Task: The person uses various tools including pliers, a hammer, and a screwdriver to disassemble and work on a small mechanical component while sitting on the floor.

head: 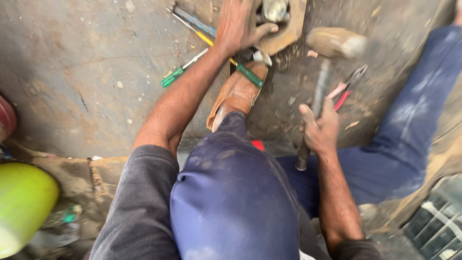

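We brace the round metal part (pixel 275 10) on its wooden block (pixel 288 33) with the left hand (pixel 239 24); the right hand (pixel 319 129) grips the hammer (pixel 332 45) raised beside the block. Striking appears unfinished.

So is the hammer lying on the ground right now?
No, the right hand grips the hammer by its handle, with the head raised above the floor.
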